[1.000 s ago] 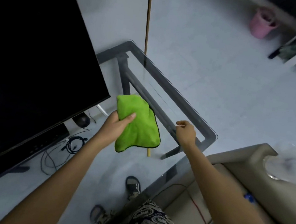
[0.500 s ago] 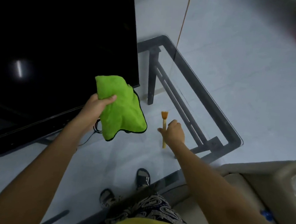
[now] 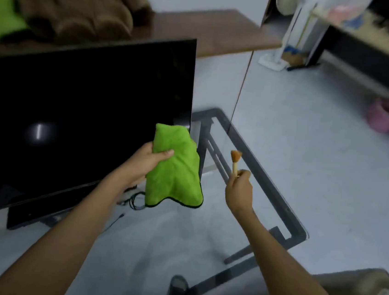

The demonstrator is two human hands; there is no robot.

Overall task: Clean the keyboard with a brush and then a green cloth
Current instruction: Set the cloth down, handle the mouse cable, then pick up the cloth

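Left hand (image 3: 142, 163) gripping green cloth (image 3: 174, 169), right hand (image 3: 239, 188) pinching brush (image 3: 235, 162)

The lower handle of the small wooden brush with orange bristles (image 3: 235, 162) is hidden inside the right hand (image 3: 239, 190). The folded bright green cloth (image 3: 174, 169) covers the left hand's fingers (image 3: 164, 155). The wide black screen (image 3: 76, 115) runs off the left edge. No keyboard shows.

A pale grey floor (image 3: 307, 159) fills the right side. A big black screen (image 3: 76, 115) sits at the left on a glass table (image 3: 268, 193). A pink bucket (image 3: 383, 118) stands far right.
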